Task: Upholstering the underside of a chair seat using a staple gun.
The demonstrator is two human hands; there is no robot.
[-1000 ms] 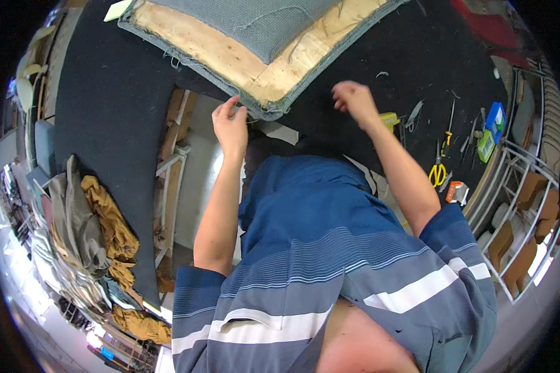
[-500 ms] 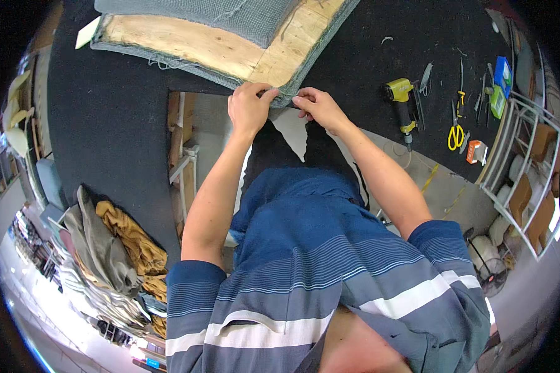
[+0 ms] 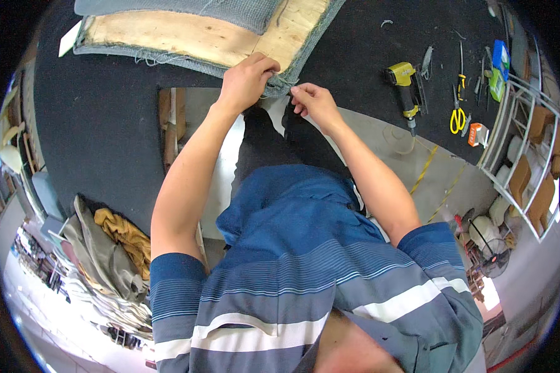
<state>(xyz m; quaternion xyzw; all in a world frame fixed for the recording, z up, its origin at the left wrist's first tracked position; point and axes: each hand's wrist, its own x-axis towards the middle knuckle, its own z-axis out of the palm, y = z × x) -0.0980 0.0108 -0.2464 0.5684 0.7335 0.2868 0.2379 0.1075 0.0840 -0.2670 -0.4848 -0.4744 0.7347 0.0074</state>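
A wooden panel (image 3: 162, 38), its edges wrapped in grey woven fabric (image 3: 205, 67), lies at the top with one corner pointing toward me. My left hand (image 3: 244, 82) is closed at that corner, its bent fingertips over the bare wood beside the fabric edge. Whatever sits between those fingers is hidden. Just right of the corner, thumb and forefinger of my right hand (image 3: 317, 105) are pinched together. Fine loose threads (image 3: 284, 81) run along the corner toward the right fingertips. A grey fabric flap (image 3: 230, 11) covers the panel's far part.
On the black work surface (image 3: 99, 124) at right lie a yellow-green air stapler (image 3: 403, 78), yellow-handled scissors (image 3: 457, 119), a small orange-and-white box (image 3: 478, 135) and a blue-green box (image 3: 500, 68). Piled cloth (image 3: 118, 233) is at lower left; a metal rack (image 3: 522, 174) stands right.
My left hand has moved up over the wood, and its fingers have curled more. My right hand has come slightly away from the corner. The whole view has shifted a little.
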